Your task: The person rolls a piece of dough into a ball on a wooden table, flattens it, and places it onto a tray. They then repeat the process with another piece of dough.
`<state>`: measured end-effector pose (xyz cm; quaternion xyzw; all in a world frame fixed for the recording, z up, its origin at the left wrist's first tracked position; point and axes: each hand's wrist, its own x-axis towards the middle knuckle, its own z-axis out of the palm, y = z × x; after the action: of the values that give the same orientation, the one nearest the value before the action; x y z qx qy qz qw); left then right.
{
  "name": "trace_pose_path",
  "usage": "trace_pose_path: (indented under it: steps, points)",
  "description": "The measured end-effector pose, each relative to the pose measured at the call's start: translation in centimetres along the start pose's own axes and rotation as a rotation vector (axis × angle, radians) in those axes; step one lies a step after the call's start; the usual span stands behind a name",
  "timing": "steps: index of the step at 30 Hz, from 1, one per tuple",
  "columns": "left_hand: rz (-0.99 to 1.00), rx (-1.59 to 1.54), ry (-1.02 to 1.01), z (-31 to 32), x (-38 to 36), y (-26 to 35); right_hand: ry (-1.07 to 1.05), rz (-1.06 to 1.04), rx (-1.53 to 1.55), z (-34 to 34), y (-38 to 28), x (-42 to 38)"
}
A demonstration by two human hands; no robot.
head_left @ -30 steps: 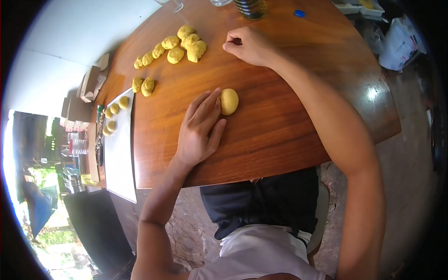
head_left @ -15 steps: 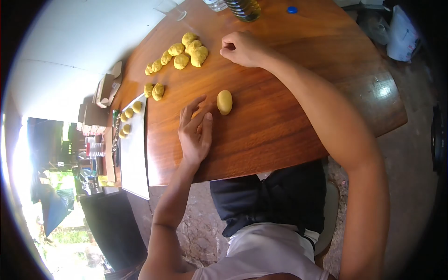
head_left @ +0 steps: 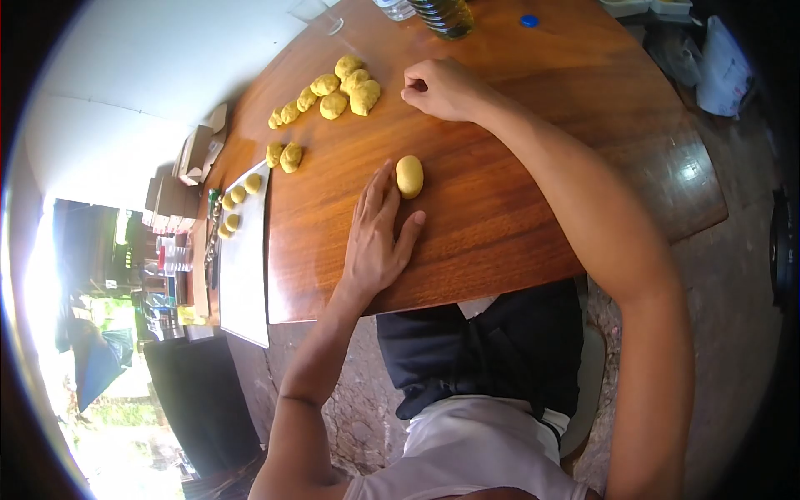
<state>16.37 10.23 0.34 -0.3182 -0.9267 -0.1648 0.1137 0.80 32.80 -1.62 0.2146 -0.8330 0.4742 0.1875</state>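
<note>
A smooth yellow dough piece (head_left: pixel 409 177), oval with a slight dent on its left side, lies on the wooden table (head_left: pixel 500 217). Just left of it is my left hand (head_left: pixel 379 237), back upward, fingers stretched out and thumb apart, fingertips right at the dough's edge. Farther up the table rests my right hand (head_left: pixel 450 89), loosely curled into a fist with a dark hollow between thumb and forefinger; nothing shows in it. A cluster of rougher yellow dough lumps (head_left: pixel 333 105) sits left of the right hand, and a pair of dough lumps (head_left: pixel 290 157) lies nearer the left edge.
Along the left side, a white tray (head_left: pixel 244 283) bears several small dough balls (head_left: pixel 252 183) at its far end. A bottle of yellowish liquid (head_left: pixel 446 17), a clear glass (head_left: pixel 321 15) and a blue cap (head_left: pixel 528 21) stand at the back. Cardboard boxes (head_left: pixel 193 154) are stacked beyond the tray.
My left hand has moved right, up to the dough piece, its fingers now straighter and flatter. The dough shows a dent on its left. My right hand keeps its curled pose; the view shifted slightly.
</note>
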Motion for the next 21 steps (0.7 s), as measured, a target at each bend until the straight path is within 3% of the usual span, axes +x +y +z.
trace_pose_path:
  steps: [4, 6, 8, 10, 15, 18, 20, 21]
  points:
    - [-0.072, -0.029, -0.087, -1.7, 1.3, 0.4, -0.023, -0.008, -0.018, 0.2, 0.1, 0.4]
    - [-0.211, -0.29, 0.081, -1.9, 3.0, 1.5, -0.017, 0.01, 0.012, 0.6, 0.6, 0.7]
    - [-0.111, -0.307, 0.104, -0.5, 4.4, 1.2, 0.0, -0.009, 0.017, 0.8, 0.9, 0.6]
    - [0.184, -0.043, -0.142, 1.0, 5.1, 0.6, 0.011, -0.032, 0.017, 0.6, 0.6, 0.3]
    - [0.146, -0.048, -0.159, 0.3, 3.8, 0.2, -0.024, 0.056, -0.027, -0.1, -0.3, 0.2]
    - [0.138, -0.216, -0.118, 0.0, 4.4, 0.1, 0.001, -0.032, 0.011, 0.3, 0.1, 0.2]
    - [-0.087, -0.467, 0.12, -0.8, 5.5, -0.2, -0.029, -0.006, 0.017, 0.2, 0.2, 0.1]
    - [0.02, -0.334, 0.188, -0.9, 6.1, -1.4, -0.055, 0.014, 0.013, 0.1, 0.0, 0.2]
